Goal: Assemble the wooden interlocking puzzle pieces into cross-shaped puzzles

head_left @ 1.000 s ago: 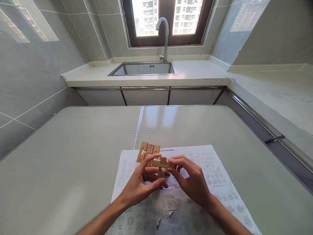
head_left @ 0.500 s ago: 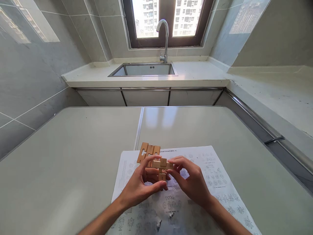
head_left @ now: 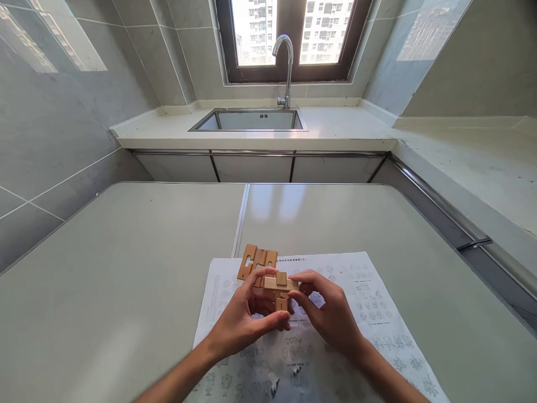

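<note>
A wooden interlocking puzzle [head_left: 282,284] is held up over the printed sheet, its pieces crossing one another. My left hand [head_left: 249,313] grips it from the left, index finger at the top and thumb near the bottom piece. On the other side, my right hand [head_left: 325,305] pinches the right end of the crossing piece between thumb and fingers. Behind the left fingers lie several flat wooden pieces with cut-out slots [head_left: 257,262], partly covered by that hand. Some of the puzzle's lower part is hidden by fingers.
A large printed sheet [head_left: 369,313] with small line drawings lies on the pale table [head_left: 126,268]; it has torn spots [head_left: 274,387] near the bottom. Beyond the table are a counter with a sink [head_left: 251,119], a tap [head_left: 288,73] and a window.
The whole view has shifted slightly. Both hands keep hold of the wooden puzzle, with almost no change in their grip.
</note>
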Available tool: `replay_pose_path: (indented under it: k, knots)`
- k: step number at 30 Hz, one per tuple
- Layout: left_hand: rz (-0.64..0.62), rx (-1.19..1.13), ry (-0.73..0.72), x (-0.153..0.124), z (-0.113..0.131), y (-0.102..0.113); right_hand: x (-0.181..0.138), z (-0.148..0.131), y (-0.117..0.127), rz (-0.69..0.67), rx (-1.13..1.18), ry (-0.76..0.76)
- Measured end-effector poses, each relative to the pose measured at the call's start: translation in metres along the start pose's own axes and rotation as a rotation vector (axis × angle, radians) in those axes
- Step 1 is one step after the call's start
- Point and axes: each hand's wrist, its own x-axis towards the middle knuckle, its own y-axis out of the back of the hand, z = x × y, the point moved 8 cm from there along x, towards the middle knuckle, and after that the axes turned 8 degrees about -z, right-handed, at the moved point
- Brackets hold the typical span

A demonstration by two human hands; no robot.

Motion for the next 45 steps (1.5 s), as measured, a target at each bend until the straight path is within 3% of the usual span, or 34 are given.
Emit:
replay_pose_path:
  k: [5,16,21,26,33,35,40,45]
  knots:
    - [-0.008,0.002,0.010,0.000,0.000,-0.001,0.000,-0.005,0.001,0.024,-0.010,0.055]
    - [0.010,0.052,-0.008,-0.001,0.006,-0.002,0.000,0.001,0.000,-0.017,-0.006,-0.025]
    - [0.108,-0.039,-0.026,0.000,0.004,0.012,0.003,0.010,0.000,-0.044,-0.007,-0.125]
    - [0.263,-0.078,-0.059,-0.002,0.009,0.030,0.004,0.007,-0.007,-0.150,-0.148,-0.001]
    - [0.253,-0.093,-0.069,-0.002,0.010,0.027,0.001,0.015,-0.023,-0.290,-0.282,0.079]
    - [0.248,-0.074,-0.075,-0.002,0.010,0.026,0.002,0.017,-0.022,-0.315,-0.229,0.020]
    - [0.278,-0.019,-0.081,-0.006,0.014,0.027,0.000,0.029,-0.021,-0.391,0.086,-0.299]
    - [0.312,0.026,-0.058,-0.008,0.010,0.030,-0.001,0.028,-0.026,-0.365,0.470,-0.442]
